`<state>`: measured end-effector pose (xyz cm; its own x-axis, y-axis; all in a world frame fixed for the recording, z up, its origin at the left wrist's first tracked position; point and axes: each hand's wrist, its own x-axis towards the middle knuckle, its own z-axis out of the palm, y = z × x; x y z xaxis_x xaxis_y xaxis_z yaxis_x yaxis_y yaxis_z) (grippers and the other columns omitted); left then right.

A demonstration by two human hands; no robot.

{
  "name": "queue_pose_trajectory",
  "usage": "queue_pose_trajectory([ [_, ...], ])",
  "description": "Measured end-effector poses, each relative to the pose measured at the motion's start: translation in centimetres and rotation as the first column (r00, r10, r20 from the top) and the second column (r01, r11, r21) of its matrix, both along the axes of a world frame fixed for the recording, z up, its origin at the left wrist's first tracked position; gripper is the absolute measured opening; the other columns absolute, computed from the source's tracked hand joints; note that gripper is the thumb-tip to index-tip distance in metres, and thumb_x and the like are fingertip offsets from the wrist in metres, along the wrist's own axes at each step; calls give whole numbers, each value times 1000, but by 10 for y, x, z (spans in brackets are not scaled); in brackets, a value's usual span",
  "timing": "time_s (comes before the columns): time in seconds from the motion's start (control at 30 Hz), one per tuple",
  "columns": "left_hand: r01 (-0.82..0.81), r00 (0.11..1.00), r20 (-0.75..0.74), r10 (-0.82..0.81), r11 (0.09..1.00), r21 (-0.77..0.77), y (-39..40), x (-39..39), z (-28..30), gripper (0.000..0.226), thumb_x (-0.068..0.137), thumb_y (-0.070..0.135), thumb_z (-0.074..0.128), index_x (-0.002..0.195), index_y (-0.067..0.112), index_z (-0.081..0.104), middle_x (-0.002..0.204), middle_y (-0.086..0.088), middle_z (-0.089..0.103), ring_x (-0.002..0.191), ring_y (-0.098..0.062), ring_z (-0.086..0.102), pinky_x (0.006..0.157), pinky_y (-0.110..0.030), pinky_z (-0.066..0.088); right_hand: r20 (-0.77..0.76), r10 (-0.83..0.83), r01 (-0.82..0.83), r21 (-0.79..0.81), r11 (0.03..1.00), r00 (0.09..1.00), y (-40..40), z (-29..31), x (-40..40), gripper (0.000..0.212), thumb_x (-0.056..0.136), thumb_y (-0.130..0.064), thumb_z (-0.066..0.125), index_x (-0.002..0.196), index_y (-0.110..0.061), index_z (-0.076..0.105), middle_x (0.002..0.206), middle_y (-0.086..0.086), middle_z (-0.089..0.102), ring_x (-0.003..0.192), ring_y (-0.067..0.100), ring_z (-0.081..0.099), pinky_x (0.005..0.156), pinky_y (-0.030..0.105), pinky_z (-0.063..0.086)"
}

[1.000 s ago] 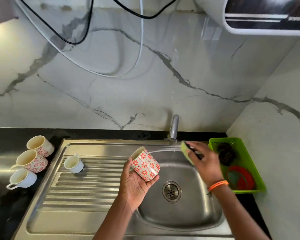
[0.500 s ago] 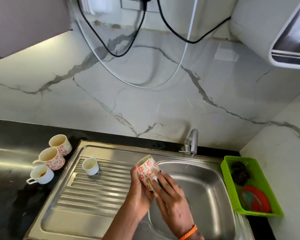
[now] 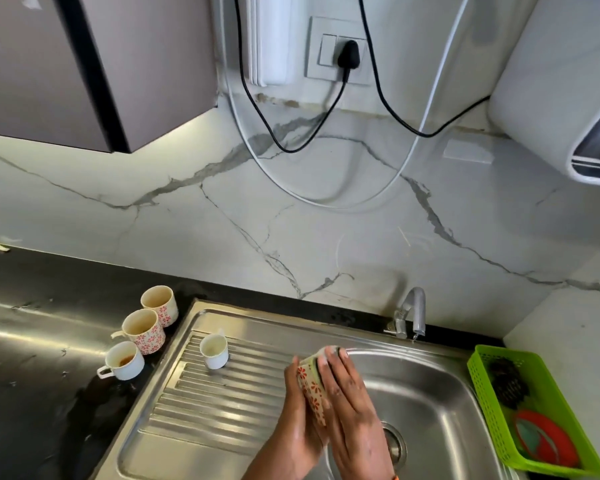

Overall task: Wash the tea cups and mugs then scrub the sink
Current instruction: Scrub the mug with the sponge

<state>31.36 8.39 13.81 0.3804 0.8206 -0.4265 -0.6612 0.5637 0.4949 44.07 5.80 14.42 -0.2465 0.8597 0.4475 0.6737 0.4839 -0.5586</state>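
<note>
While it is gripped from the left by the left hand (image 3: 300, 431), a floral mug (image 3: 311, 393) is held over the sink (image 3: 430, 393). A green sponge (image 3: 326, 353) is pressed against the mug by the right hand (image 3: 352, 417), fingers nearly straight. Three cups (image 3: 142, 327) are left on the counter (image 3: 32, 358); one small cup (image 3: 214, 350) is set on the drainboard.

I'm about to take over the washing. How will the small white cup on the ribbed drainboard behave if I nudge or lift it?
The white cup looks like glazed ceramic, so probably stiff, breakable, and light for one hand. It stands upright across the drainboard ridges, so a sideways nudge may make it rock or tip rather than slide. The steel looks wet, so the glaze could be slippery.
</note>
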Motion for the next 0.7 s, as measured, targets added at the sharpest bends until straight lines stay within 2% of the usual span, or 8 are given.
queue_pose_trajectory([
  [0.07,-47,999,15,47,998,-28,3,-9,-5,90,96,76,46,149,5,58,153,-21,56,142,-34,55,119,-44,42,27,1,-2,18,1000,1000,-4,-6,-5,52,111,-35,45,160,-20,40,171,-5,29,160,25,23,120,44,39],
  [0.2,-90,993,-81,89,996,-16,17,-28,-9,93,92,82,44,139,4,67,139,-24,67,125,-35,69,102,-45,53,57,-7,4,56,998,998,-4,-12,-15,54,108,-29,52,160,-23,40,170,-6,31,158,25,26,110,53,50],
  [0.3,-23,982,-185,32,998,53,30,-38,3,87,95,83,28,130,20,75,130,-15,74,118,-31,74,101,-48,52,-17,-30,29,-18,999,999,15,8,-35,55,110,-21,48,163,-29,34,172,-11,22,161,17,17,119,61,38],
  [0.4,50,970,-241,-23,993,107,42,-45,17,89,94,85,18,119,28,81,125,-13,77,113,-31,76,102,-52,49,-159,-120,108,-82,991,980,37,35,-58,56,112,-19,45,164,-33,28,172,-22,14,161,8,10,128,51,26],
  [0.5,51,972,-235,-27,994,98,50,-52,30,88,94,85,23,115,25,83,127,-17,75,115,-35,74,102,-51,51,-229,-173,163,-64,985,958,42,45,-67,54,112,-19,42,164,-27,28,172,-20,15,161,10,12,129,45,25],
  [0.57,19,987,-163,-7,997,70,56,-59,33,88,92,86,33,120,18,82,130,-18,74,114,-35,74,94,-46,58,-205,-152,145,-50,988,967,29,40,-69,56,111,-18,43,164,-27,28,173,-16,17,161,13,13,128,52,26],
  [0.63,-1,995,-97,6,999,52,59,-65,33,94,88,88,42,126,10,78,132,-21,72,112,-37,74,83,-42,64,-180,-129,121,-51,991,975,15,32,-70,58,110,-18,46,164,-31,29,173,-14,20,161,15,15,123,65,27],
  [0.7,25,995,-99,-20,998,56,60,-67,32,97,85,90,43,125,9,78,129,-23,73,106,-37,75,73,-41,64,-168,-122,114,-54,992,978,13,30,-69,58,110,-18,47,164,-34,30,173,-14,20,161,15,15,121,69,28],
])
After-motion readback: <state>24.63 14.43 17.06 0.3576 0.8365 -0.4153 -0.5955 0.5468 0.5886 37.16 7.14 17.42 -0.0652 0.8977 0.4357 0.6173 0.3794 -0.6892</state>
